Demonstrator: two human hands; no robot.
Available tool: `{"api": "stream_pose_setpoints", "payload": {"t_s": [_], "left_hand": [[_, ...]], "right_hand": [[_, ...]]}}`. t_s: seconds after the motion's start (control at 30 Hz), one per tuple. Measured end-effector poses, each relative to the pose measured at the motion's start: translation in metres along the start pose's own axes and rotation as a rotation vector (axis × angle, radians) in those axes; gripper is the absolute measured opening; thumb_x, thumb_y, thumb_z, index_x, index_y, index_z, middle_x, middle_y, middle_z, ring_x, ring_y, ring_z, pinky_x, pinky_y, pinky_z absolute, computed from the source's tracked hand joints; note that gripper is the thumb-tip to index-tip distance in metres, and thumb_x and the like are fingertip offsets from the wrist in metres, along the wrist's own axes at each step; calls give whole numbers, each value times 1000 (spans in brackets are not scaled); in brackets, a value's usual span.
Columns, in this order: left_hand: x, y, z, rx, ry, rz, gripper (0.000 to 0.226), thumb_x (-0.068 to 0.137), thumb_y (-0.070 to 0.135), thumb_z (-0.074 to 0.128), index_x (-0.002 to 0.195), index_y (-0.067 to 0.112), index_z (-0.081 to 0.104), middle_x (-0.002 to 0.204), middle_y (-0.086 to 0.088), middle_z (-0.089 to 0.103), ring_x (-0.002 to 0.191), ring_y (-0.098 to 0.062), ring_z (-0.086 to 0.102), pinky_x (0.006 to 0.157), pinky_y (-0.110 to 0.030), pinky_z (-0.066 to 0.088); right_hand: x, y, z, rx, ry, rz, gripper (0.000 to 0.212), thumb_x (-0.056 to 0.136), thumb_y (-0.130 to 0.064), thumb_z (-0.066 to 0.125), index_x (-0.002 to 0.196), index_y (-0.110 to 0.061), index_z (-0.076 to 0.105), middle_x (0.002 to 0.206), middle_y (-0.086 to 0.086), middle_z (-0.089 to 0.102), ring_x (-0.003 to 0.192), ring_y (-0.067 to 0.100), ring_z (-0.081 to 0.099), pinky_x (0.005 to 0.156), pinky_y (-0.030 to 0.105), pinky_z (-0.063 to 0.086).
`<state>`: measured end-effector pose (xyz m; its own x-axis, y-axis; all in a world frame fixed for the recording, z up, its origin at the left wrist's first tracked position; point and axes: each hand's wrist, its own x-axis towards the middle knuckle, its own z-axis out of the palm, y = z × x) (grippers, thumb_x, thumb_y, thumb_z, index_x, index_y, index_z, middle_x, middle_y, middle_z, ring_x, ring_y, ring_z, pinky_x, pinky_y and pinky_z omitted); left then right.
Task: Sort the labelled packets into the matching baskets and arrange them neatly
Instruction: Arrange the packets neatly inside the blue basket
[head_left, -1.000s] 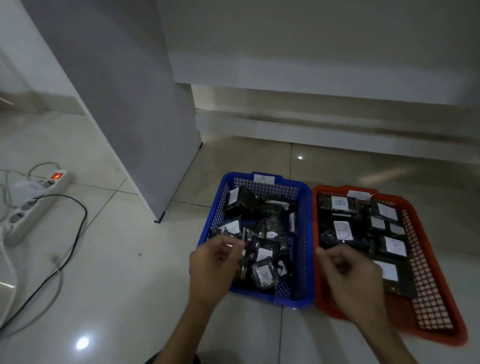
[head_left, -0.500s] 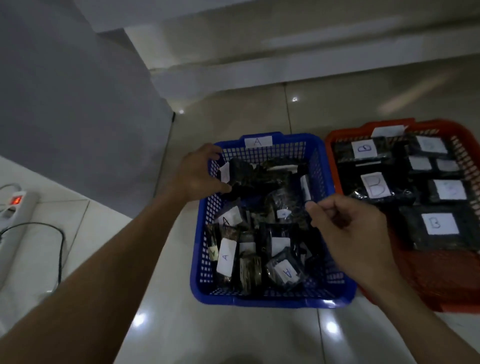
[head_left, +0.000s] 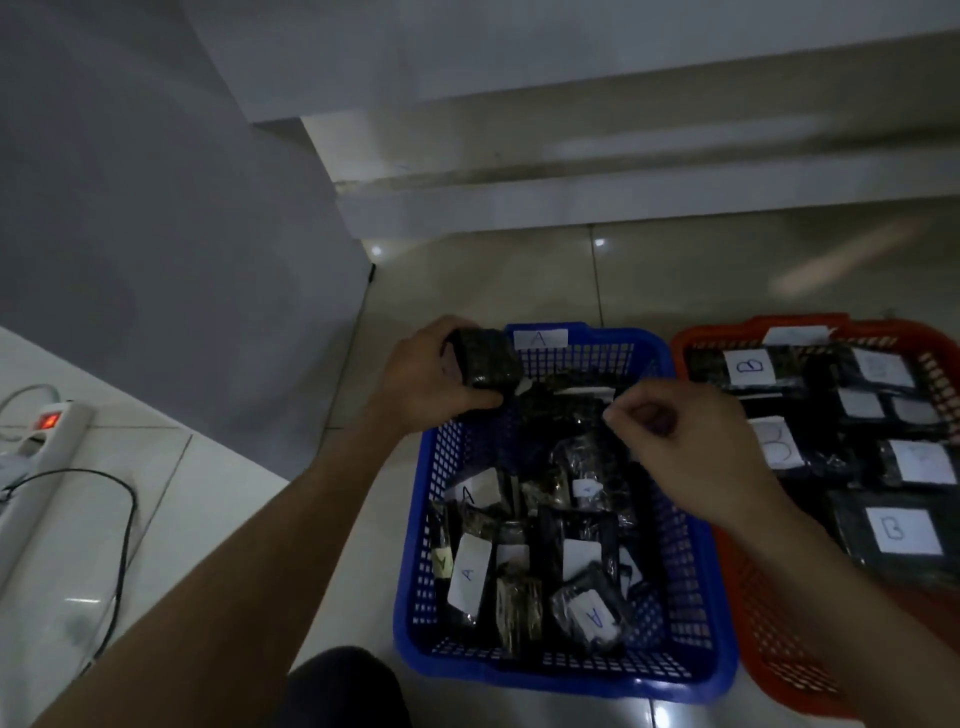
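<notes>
A blue basket (head_left: 691, 525) tagged A holds several dark packets with white A labels, most standing on edge. Beside it on the right, a red basket (head_left: 769, 639) tagged B holds dark packets with white B labels lying flat. My left hand (head_left: 431, 376) grips a dark packet (head_left: 485, 364) lifted above the blue basket's far left corner. My right hand (head_left: 680, 441) hovers over the blue basket's far right part, fingers curled, its fingertips pinching the edge of a packet (head_left: 584, 395) lying at the back of the basket.
A white power strip (head_left: 39, 452) with a lit red switch and a black cable (head_left: 122, 535) lie on the tiled floor at left. A grey cabinet wall (head_left: 171, 234) stands behind the left arm. A step runs along the back.
My left hand has lifted the dark packet up out of the blue basket's far left corner. My right hand has moved farther back over the basket and pinches a packet edge. The camera has leaned closer.
</notes>
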<state>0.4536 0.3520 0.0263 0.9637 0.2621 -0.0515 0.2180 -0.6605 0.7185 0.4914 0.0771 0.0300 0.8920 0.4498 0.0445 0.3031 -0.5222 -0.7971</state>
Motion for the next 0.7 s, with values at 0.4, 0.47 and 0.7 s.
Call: {"api": "stream_pose_setpoints", "payload": {"t_s": [0.4,0.47,0.7], "left_hand": [[-24,-33,-35,-152,66,28,72,58,21,94,117,27,53,108,17,57,97,0,56,67,-3,45],[-25,-30,-34,-132,28,54,76,57,22,94,121,26,55,112,10,59,102,-7,56,72,-6,48],[-31,-14,-22,-80,-6,94,79,55,22,95,125,28,57,116,7,60,104,-8,56,75,-5,43]], "right_hand": [[100,-3,90,-779,-418,-63,60,74,-30,82,129,-15,63,126,9,52,117,27,51,92,39,52],[100,-3,91,-864,-436,-80,60,71,-32,85,124,-14,64,123,9,54,114,26,52,90,38,53],[93,6,72,-467,-294,-13,49,70,-30,91,112,-19,69,121,2,64,109,21,61,90,34,53]]}}
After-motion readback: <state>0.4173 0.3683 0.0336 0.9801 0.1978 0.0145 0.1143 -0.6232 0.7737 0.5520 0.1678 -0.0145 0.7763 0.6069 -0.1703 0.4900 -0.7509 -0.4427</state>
